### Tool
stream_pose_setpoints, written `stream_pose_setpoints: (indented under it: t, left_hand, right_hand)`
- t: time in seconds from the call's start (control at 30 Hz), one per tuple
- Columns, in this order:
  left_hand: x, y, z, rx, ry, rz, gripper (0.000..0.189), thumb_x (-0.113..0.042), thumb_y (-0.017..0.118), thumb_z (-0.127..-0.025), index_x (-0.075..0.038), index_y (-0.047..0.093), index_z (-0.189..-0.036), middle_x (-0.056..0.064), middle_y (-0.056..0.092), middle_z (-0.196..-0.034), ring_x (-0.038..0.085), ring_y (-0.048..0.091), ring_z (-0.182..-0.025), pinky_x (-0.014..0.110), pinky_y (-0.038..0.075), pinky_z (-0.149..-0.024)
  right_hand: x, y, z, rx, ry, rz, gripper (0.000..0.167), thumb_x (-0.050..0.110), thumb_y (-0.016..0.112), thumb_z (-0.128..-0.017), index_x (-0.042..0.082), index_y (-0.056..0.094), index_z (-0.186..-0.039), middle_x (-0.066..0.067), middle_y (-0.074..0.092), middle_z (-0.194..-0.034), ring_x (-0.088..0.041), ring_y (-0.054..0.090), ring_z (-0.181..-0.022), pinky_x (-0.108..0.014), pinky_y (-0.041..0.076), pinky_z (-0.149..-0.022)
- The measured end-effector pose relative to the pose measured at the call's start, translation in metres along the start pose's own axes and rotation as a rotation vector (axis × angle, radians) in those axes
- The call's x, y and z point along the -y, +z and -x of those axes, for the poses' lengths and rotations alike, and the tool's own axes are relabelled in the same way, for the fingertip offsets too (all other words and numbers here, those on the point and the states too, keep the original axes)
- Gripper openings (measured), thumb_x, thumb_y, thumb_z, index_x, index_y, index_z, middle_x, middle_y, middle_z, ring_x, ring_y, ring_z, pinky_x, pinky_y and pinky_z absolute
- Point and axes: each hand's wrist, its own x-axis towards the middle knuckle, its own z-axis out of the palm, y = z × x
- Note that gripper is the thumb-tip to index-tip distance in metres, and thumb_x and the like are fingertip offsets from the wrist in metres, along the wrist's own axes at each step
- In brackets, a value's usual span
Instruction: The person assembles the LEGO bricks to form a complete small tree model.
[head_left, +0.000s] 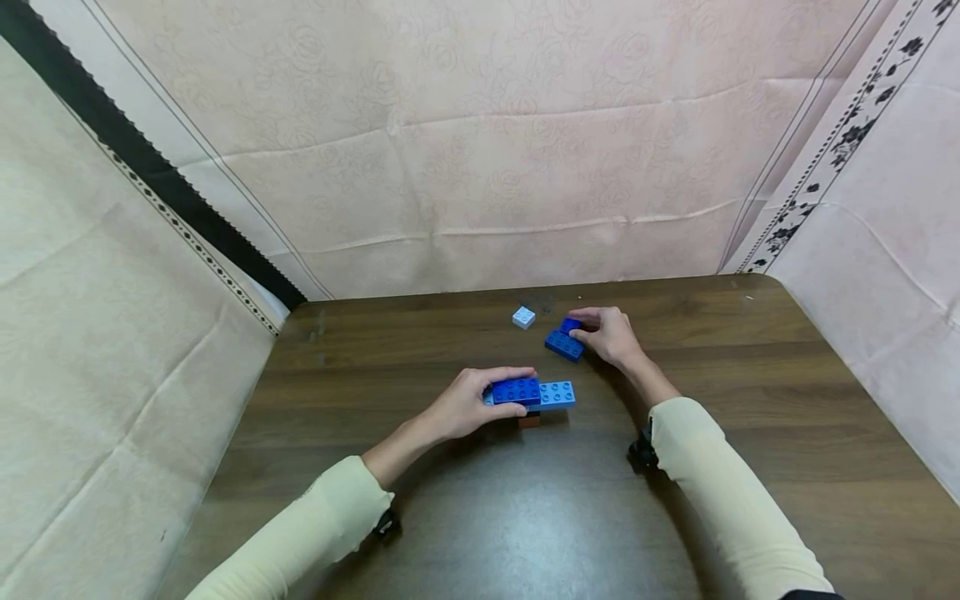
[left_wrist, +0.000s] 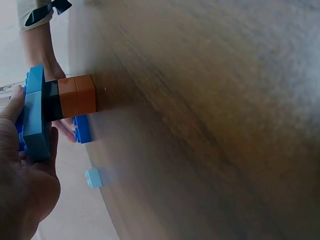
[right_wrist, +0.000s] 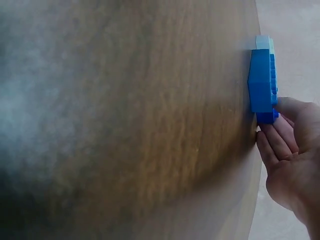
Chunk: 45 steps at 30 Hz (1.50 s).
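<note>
My left hand (head_left: 467,405) grips a stacked toy-brick build, thumb on the near side and fingers on the far side. On top of it sits a dark blue brick (head_left: 516,390), over light blue bricks (head_left: 557,393). Below these, a black brick (left_wrist: 51,101) and orange-brown bricks (left_wrist: 77,96) form a narrow column down to the table. Farther back, my right hand (head_left: 611,337) pinches a small dark blue brick (head_left: 571,324) between thumb and fingers. Right in front of that one lies a larger blue brick (head_left: 564,345), studs up.
A small pale blue brick (head_left: 523,317) lies near the table's back edge, left of my right hand. The brown wooden table (head_left: 420,333) meets a pale patterned cloth (head_left: 480,183) behind it, with more cloth hanging at both sides.
</note>
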Motion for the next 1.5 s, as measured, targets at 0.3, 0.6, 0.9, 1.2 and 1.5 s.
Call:
stream_pose_setpoints:
  t: [0.3,0.6,0.9,1.2,1.5]
  left_hand:
    - [0.0,0.002,0.002,0.006,-0.034,0.005,0.052,-0.029,0.077,-0.101,-0.021,0.062,-0.15,0.004,0.065,-0.146,0.017,0.062,-0.127,0.044,0.051,-0.109]
    - [0.001,0.001,0.001,0.017,-0.03,0.011,0.048,-0.028,0.077,-0.101,-0.023,0.064,-0.147,0.004,0.067,-0.143,0.016,0.064,-0.123,0.042,0.052,-0.108]
    - [-0.001,-0.001,-0.004,0.036,-0.023,-0.016,0.047,-0.027,0.077,-0.101,-0.016,0.065,-0.145,0.007,0.069,-0.138,0.017,0.066,-0.118,0.04,0.054,-0.105]
    - [-0.003,-0.001,-0.005,0.047,-0.038,-0.024,0.047,-0.029,0.077,-0.101,-0.015,0.066,-0.144,0.008,0.07,-0.135,0.017,0.067,-0.113,0.037,0.056,-0.102]
    - [-0.004,-0.002,-0.005,0.048,-0.041,0.002,0.045,-0.026,0.077,-0.101,-0.014,0.066,-0.143,0.008,0.072,-0.131,0.017,0.068,-0.109,0.037,0.058,-0.098]
  right_hand:
    - [0.001,-0.005,0.007,-0.035,-0.045,-0.019,0.035,0.006,0.073,-0.101,0.001,0.07,-0.136,-0.023,0.069,-0.135,-0.04,0.065,-0.126,-0.054,0.052,-0.107]
    - [0.019,-0.018,0.026,-0.023,-0.161,-0.039,0.034,0.004,0.075,-0.099,0.002,0.072,-0.133,-0.02,0.071,-0.132,-0.038,0.069,-0.122,-0.053,0.054,-0.103]
    - [0.044,-0.013,0.06,0.058,-0.344,-0.072,0.035,-0.001,0.078,-0.095,0.001,0.074,-0.129,-0.016,0.074,-0.127,-0.035,0.071,-0.118,-0.061,0.053,-0.102]
    - [0.062,-0.013,0.091,0.116,-0.426,-0.078,0.037,-0.005,0.08,-0.092,0.003,0.075,-0.127,-0.013,0.077,-0.122,-0.031,0.073,-0.114,-0.059,0.053,-0.101]
    - [0.072,-0.008,0.107,0.183,-0.426,-0.07,0.038,-0.001,0.081,-0.092,0.008,0.075,-0.129,-0.004,0.077,-0.122,-0.024,0.072,-0.117,-0.051,0.055,-0.103]
